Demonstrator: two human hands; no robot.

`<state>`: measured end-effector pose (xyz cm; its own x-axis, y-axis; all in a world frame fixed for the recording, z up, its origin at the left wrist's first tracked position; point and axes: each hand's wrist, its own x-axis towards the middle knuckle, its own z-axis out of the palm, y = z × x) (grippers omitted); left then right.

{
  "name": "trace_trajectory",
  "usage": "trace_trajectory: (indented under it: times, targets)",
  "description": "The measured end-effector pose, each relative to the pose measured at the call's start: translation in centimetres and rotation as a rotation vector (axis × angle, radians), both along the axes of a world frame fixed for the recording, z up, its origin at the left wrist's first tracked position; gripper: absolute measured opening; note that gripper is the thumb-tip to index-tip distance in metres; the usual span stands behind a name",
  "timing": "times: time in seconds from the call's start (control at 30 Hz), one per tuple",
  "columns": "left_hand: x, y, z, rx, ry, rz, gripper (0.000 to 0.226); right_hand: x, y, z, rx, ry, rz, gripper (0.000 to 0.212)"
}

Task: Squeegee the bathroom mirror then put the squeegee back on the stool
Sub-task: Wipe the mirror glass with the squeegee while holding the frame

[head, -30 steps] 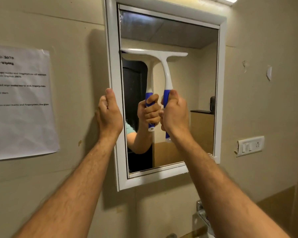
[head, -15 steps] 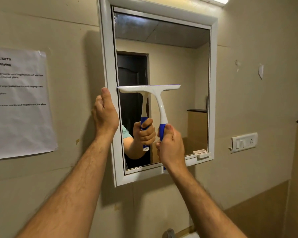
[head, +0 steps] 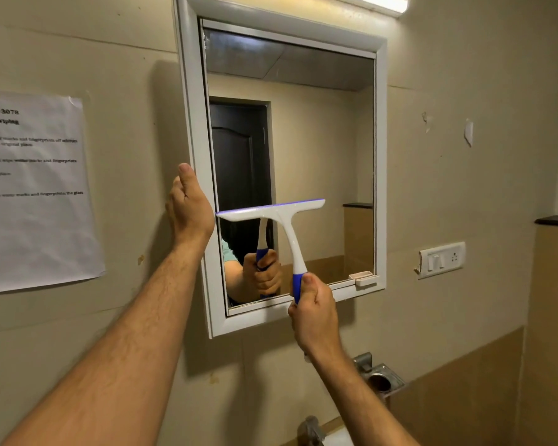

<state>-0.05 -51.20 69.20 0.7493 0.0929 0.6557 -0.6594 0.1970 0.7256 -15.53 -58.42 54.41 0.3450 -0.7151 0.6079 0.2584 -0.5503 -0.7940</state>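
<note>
Since the earlier frames the white plastic squeegee with the blue grip [head: 281, 220] had travelled down the glass, from near the top of the white-framed rectangular wall mirror [head: 322, 149] to its lower half, and the right hand [head: 313, 312] had dropped with it to the frame's bottom rail. The blade lay almost level against the glass, its left tip close to the frame's inner left edge at about 9 o'clock from the mirror's centre, the handle slanting down toward 5 o'clock into the fist. The right hand's fingers were curled tight around the blue grip, thumb laid along the top of it. The left hand [head: 189, 206] rested on the outer left side of the frame at 9 o'clock, fingers pressed together and pointing up; whether it gripped the edge or only leaned on it could not be told. In the glass showed a dark panelled door and the reflected fist with its handle. A white printed paper sheet [head: 33, 191] hung on the beige wall at 9 o'clock from the mirror, a white switch plate [head: 442, 259] at 4 o'clock, and a square metal holder [head: 380, 379] at 5 o'clock below the frame. A lit tube lamp [head: 377, 3] glowed at 12 o'clock. The stool was not in view.
</note>
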Motion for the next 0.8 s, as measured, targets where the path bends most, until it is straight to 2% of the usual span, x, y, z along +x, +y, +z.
trace_trajectory:
  times: [0.13,0.23,0.37,0.57,0.7,0.8]
  targets:
    - [-0.1,0.1,0.1,0.015,-0.011,0.001,0.058,-0.9,-0.2,-1.3,0.037,0.015,0.006,0.037]
    - [0.0,0.0,0.0,0.022,-0.032,0.016,0.058,-1.9,-1.4,0.0,0.096,-0.048,0.036,0.037]
    - [0.1,-0.1,-0.1,0.03,-0.028,0.029,0.059,-3.1,-3.9,6.5,0.098,-0.116,0.006,0.037]
    - [0.4,-0.2,-0.1,0.026,-0.056,0.048,0.061,-4.8,-7.9,18.0,0.186,-0.236,0.111,0.043]
    - [0.7,-0.2,-0.3,0.031,-0.061,0.069,0.065,-4.6,-9.7,20.8,0.203,-0.219,0.142,0.044]
    - [0.9,-0.2,-0.3,0.035,-0.066,0.066,0.064,-3.9,-10.5,19.5,0.143,-0.145,0.103,0.044]
